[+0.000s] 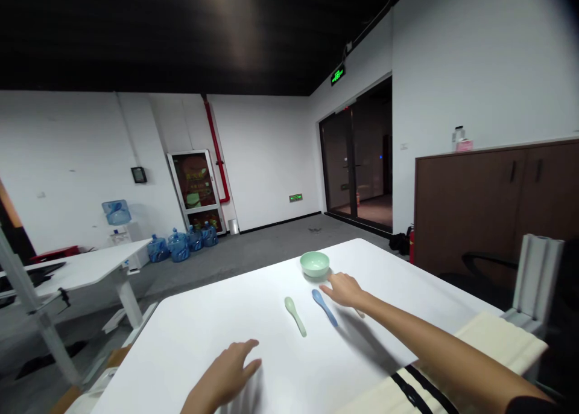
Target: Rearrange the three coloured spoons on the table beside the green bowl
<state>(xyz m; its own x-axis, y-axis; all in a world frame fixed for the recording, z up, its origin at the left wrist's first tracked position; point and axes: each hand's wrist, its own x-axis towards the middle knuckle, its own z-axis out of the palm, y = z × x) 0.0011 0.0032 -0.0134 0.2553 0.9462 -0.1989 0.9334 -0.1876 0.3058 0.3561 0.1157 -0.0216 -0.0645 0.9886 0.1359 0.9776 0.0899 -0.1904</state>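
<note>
A light green bowl (pixel 315 265) stands upright near the far edge of the white table (pixel 190 323). My right hand (pixel 346 289) reaches to its right side, fingers and thumb apart, fingertips close to the rim; I cannot tell whether they touch it. Below that hand lies a blue spoon (pixel 324 308), bowl end pointing away from me. To its left is a pale green spoon (pixel 295 316), lying much the same way. The tip of a pinkish object (pixel 360 313) pokes out from under my right wrist, mostly hidden. My left hand (pixel 230 369) hovers at the near left, open, holding nothing.
A cream cloth (pixel 497 341) with black straps lies at the table's right front. Beside it rises a metal post (pixel 538 275). A brown cabinet (pixel 474 203) stands to the right, another white desk (pixel 99 263) to the left. Several blue water bottles (pixel 178 245) sit on the floor.
</note>
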